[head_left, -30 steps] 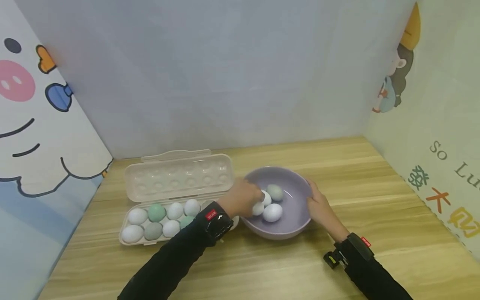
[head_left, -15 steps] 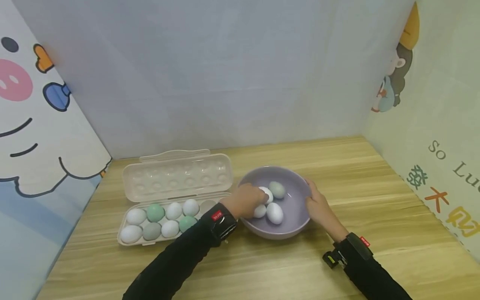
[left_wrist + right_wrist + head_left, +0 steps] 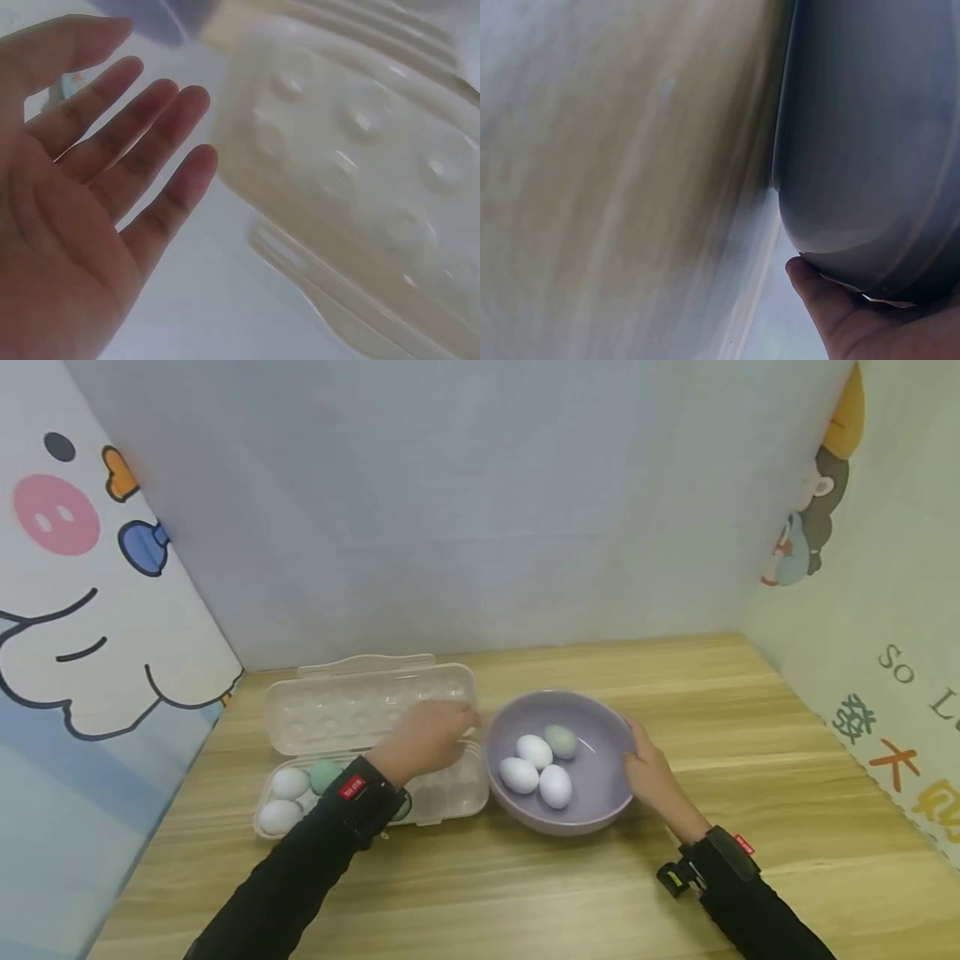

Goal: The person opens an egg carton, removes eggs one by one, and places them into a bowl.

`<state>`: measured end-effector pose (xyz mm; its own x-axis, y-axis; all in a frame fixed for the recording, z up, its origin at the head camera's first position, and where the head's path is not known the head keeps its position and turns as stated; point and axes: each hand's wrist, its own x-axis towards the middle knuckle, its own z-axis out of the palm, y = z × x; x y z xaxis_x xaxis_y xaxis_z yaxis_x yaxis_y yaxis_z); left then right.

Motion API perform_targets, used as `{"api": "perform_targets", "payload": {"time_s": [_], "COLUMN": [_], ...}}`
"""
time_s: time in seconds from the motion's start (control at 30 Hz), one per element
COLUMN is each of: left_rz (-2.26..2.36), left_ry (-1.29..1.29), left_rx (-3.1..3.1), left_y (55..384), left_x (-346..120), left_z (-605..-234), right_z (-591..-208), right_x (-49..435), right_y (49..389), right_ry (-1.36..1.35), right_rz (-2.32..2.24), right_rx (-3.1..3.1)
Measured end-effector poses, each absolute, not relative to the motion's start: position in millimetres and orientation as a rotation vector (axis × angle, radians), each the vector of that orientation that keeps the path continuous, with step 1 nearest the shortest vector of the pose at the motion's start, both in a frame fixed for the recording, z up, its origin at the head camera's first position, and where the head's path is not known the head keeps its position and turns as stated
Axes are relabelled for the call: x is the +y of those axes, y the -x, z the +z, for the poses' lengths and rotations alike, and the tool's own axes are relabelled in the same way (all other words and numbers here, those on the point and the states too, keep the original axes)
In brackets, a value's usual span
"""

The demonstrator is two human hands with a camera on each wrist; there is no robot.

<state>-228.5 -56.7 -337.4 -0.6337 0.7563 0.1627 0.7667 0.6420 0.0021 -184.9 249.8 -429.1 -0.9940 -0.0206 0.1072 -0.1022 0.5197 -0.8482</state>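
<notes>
Your left hand (image 3: 427, 739) had left the purple bowl (image 3: 600, 785), where half a second before its fingers were among the eggs, and was over the open egg carton (image 3: 457, 789), in front of the raised lid (image 3: 333, 710). It was released: the left wrist view showed the palm bare and the fingers loosely extended, with nothing in them.

With that hand out of the way, all four eggs in the bowl came into full view: three white eggs (image 3: 535, 751) clustered towards the left, and one pale green egg (image 3: 560, 741) just behind them. The leftmost white one had been partly covered by your fingers.

Your right hand (image 3: 652, 777) stayed at the bowl's right side, grasping its rim, with the bowl standing upright on the wood-grained surface (image 3: 480, 893).

In the carton, two white eggs (image 3: 289, 783) and a green egg (image 3: 325, 775) showed at the left end. Your left forearm now hid most of the others, which were plainer to see earlier.
</notes>
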Motion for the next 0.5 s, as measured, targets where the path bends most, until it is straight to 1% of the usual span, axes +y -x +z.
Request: {"api": "perform_targets", "payload": {"time_s": [0.1,0.27,0.37,0.5], "left_rz": [-0.092,-0.083,-0.093,-0.148], "left_ry": [1.167,1.063,1.036,1.075], "left_rx": [-2.776,-2.847,-2.920,-2.984], "left_y": [226.7,225.5,224.3,226.4], "left_x": [-84.8,-121.5,-132.7,-141.9], "left_z": [-333.1,-339.5,-344.9,-356.5], "right_z": [-429.1,-428.3,-427.3,-425.9], "right_x": [250.3,249.6,249.5,249.0], "right_y": [184.9,184.3,184.3,184.6], "right_ry": [-0.110,-0.110,-0.115,-0.107], "right_rz": [1.501,1.488,1.472,1.462], "right_rx": [-2.668,-2.673,-2.676,-2.677]}}
